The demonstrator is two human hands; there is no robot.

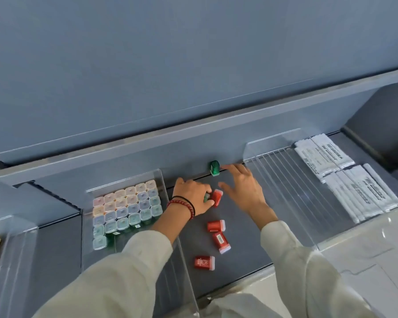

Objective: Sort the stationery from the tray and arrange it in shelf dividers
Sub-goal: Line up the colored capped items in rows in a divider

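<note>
Stationery in small cases lies scattered on the dark shelf (239, 244), in the gap between two clear dividers. From my remote seat I see the left hand (192, 197) with fingers curled around a red case (217, 198), with a green case (206, 197) tucked against it in the same grip. The right hand (241, 187) sits at 3 o'clock of the left, fingers straight and spread, holding nothing; I cannot tell whether it touches the shelf. Its fingertips are near an upright green case (214, 168) at 12 o'clock, by the shelf's back edge. At 6 o'clock of the left hand lie a second red case (216, 225), a third red case (221, 242) touching it, and a fourth red case (204, 262) apart. Pastel boxes (126, 207) fill the left divider (158, 180) at 9 o'clock; white packets (345, 180) lie beyond the right divider (285, 187) at 3 o'clock.
</note>
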